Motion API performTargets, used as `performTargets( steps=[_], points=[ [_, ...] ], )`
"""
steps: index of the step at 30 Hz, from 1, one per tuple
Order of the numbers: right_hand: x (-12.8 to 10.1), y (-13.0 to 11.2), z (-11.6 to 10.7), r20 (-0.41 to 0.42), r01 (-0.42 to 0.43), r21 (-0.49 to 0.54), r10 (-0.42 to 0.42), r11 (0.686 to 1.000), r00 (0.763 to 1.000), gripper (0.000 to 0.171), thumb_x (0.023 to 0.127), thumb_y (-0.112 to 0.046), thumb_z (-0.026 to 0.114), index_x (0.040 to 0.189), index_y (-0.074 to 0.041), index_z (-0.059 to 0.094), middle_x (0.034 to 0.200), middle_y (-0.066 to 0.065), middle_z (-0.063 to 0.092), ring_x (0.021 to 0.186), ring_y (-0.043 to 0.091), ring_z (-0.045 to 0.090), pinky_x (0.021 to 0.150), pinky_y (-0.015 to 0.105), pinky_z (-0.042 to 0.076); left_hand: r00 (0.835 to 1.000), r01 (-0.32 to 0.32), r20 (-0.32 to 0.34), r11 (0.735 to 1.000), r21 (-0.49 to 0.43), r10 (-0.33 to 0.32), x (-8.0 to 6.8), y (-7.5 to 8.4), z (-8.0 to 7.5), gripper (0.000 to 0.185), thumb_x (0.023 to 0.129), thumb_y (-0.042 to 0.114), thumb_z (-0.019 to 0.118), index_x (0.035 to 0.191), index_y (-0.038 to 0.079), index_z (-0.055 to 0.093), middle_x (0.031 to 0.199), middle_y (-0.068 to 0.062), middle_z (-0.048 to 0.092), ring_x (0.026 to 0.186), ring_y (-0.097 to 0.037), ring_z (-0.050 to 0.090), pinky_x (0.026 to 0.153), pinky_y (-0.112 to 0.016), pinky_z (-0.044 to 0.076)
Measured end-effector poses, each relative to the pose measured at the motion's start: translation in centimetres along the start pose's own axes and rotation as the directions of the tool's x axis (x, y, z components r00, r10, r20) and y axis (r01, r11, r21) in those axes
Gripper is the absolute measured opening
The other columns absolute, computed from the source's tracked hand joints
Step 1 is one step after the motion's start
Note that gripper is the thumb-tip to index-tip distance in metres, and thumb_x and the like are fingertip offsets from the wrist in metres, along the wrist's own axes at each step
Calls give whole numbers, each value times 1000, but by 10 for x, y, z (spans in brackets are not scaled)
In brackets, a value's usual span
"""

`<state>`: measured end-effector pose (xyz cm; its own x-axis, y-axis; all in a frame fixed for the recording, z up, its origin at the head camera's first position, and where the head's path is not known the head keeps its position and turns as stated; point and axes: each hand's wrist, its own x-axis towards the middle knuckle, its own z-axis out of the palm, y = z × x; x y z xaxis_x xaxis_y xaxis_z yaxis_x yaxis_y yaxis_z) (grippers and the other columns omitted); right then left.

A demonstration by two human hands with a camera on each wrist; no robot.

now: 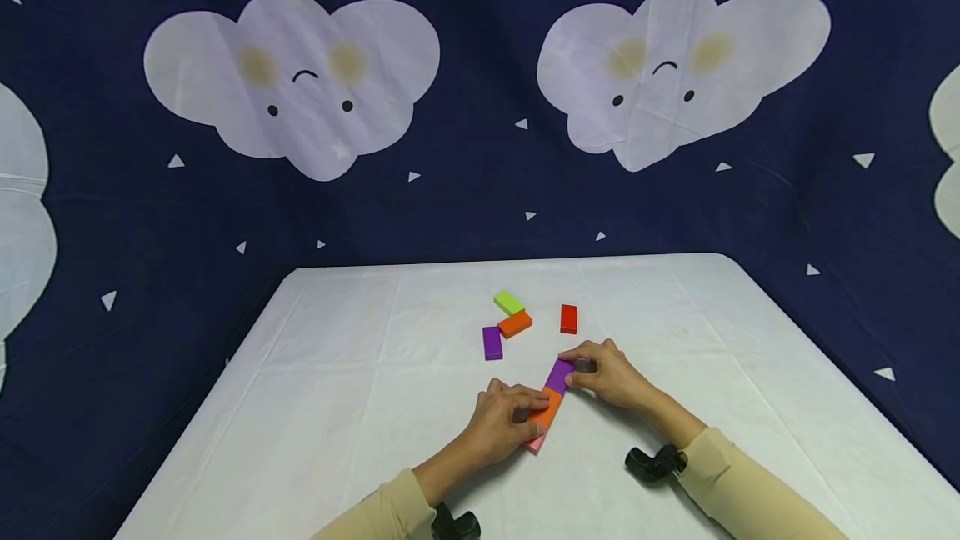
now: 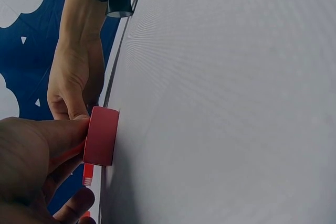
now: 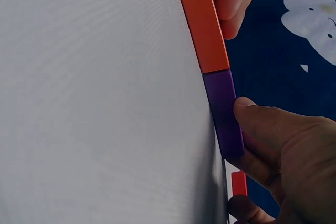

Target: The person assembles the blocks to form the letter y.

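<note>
In the head view, a purple block (image 1: 558, 376), an orange block (image 1: 549, 412) and a pink block (image 1: 534, 445) lie end to end in a slanted row on the white table. My left hand (image 1: 497, 422) pinches the orange block between thumb and fingers at the row's near part. At the far end, my right hand (image 1: 611, 375) pinches the purple block. The right wrist view has the purple block (image 3: 224, 114) flush against the orange one (image 3: 206, 24). A pinkish-red end face (image 2: 102, 136) shows beside the left thumb in the left wrist view.
Beyond the row lie a lime green block (image 1: 509, 302), a second orange block (image 1: 515, 324), a second purple block (image 1: 492, 343) and a red block (image 1: 568, 319). A dark blue cloth (image 1: 480, 223) with clouds hangs behind the white-covered table (image 1: 315, 407).
</note>
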<state>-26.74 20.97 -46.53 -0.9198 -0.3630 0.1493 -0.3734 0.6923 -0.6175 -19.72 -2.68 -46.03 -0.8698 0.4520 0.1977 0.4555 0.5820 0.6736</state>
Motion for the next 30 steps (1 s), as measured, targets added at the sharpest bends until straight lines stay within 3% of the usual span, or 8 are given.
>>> performTargets(
  steps=[18,30],
  points=[
    [1,1,0,-4,-1,-4,1,1000,1000,37,78,-28,74,113,-21,69,108,-1,68,83,17,38,69,31,26,1000,14,8,1000,-2,-14,1,0,0,32,80,20,72,112,16,71,118,10,67,92,-5,41,80,-26,27],
    [-3,-4,3,-56,19,13,-19,1000,998,45,78,-32,74,119,-16,65,109,1,66,83,18,38,70,30,25,999,-40,-11,990,136,41,-1,4,-1,29,81,23,71,110,18,72,118,13,67,96,-7,43,79,-24,29]
  ],
)
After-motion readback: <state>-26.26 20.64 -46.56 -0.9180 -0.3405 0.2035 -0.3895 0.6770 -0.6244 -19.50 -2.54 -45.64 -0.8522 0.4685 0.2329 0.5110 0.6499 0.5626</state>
